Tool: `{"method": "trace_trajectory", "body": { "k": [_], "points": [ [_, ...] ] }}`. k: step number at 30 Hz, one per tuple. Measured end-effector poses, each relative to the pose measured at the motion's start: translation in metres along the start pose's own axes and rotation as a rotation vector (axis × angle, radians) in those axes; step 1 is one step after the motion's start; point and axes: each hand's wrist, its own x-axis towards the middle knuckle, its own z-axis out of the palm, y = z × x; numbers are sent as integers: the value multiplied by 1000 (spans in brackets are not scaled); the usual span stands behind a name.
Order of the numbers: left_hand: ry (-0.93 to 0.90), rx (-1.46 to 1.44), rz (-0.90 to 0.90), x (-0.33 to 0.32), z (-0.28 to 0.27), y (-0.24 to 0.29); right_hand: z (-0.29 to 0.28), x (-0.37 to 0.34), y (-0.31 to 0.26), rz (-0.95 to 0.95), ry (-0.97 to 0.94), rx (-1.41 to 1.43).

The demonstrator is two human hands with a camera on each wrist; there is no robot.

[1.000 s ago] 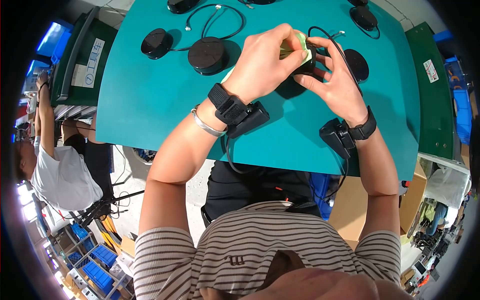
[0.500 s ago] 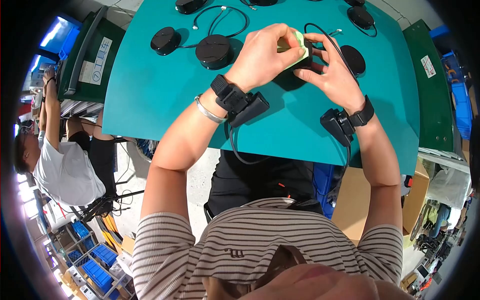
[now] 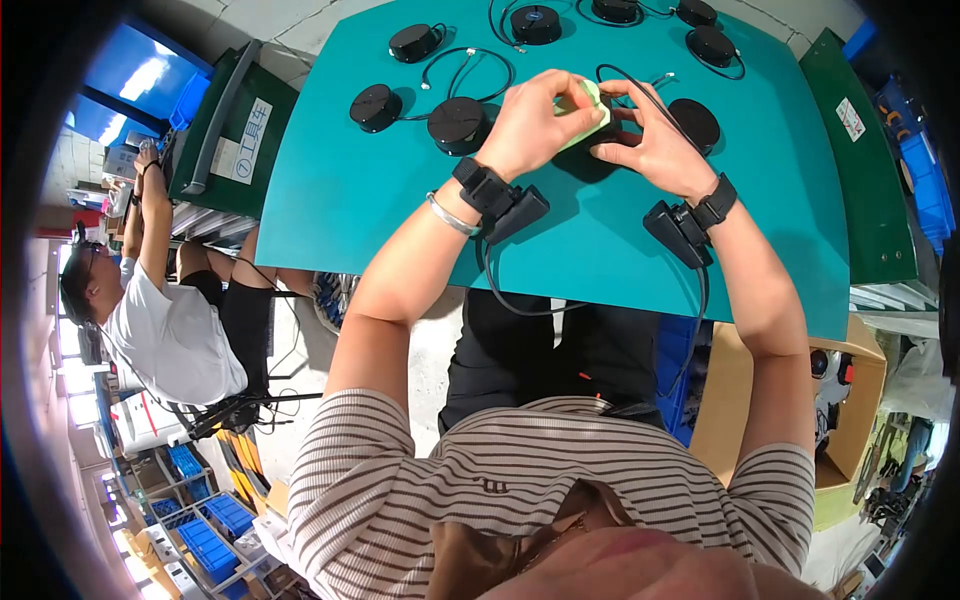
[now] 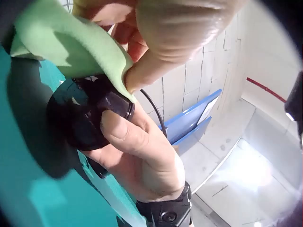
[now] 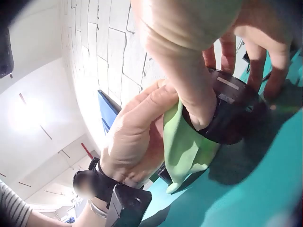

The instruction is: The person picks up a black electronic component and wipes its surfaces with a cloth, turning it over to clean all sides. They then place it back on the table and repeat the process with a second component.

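My left hand (image 3: pixel 530 125) pinches a light green cloth (image 3: pixel 592 104) between thumb and fingers, against a round glossy black device. In the left wrist view the cloth (image 4: pixel 71 42) lies along the upper edge of the black device (image 4: pixel 80 113). My right hand (image 3: pixel 665 155) grips that device, thumb on one side and fingers on the other. The right wrist view shows the device (image 5: pixel 236 106) tilted above the green table, the cloth (image 5: pixel 187 146) touching its near side. A black cable (image 3: pixel 640 85) runs over the right hand's fingers.
Several round black devices with cables lie on the green table (image 3: pixel 380 225), one (image 3: pixel 458 126) left of my hands and another (image 3: pixel 693 126) to the right. A green cabinet (image 3: pixel 240 130) stands at the left, near a seated person (image 3: pixel 175 340). An open cardboard box (image 3: pixel 850 400) is at lower right.
The head view has shifted, so the table and hands appear farther right and more devices show at the far edge. Both hands keep their holds, with the cloth against the device.
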Motion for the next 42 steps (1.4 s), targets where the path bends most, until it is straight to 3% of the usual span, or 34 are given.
{"method": "trace_trajectory", "body": {
  "k": [4, 6, 7, 10, 12, 15, 19, 24, 29, 33, 37, 42],
  "points": [
    [14, 61, -17, 0, -2, 2, 0, 1, 3, -8, -26, 4],
    [-37, 42, -204, 3, -7, -1, 0, 2, 2, -2, -38, 33],
    [-37, 41, -207, 2, -7, -1, 0, 1, 0, -7, -41, 28],
    [-52, -46, -126, -1, -6, -2, -1, 0, -1, 12, -50, 67],
    [4, 76, 102, -3, -3, 2, -2, 1, 2, 29, -70, 130],
    [12, 22, -54, -1, -5, 0, 0, 0, 0, 12, -62, 80],
    [28, 42, -82, -1, -4, 2, 11, 0, 6, -165, 6, -147],
    [49, 20, -71, -2, 1, 0, 20, 0, 14, -154, 47, -221],
    [36, 213, 200, -5, 3, 8, 22, 4, 17, -172, 41, -137],
    [74, 93, 105, -2, -2, 3, 20, 0, 2, -85, 1, -66],
    [-13, 85, -33, -1, -7, 3, 25, -11, 7, -124, 46, -268],
    [-38, 70, 51, -3, -9, 9, 22, -10, 3, -126, 35, -277]
  ]
}}
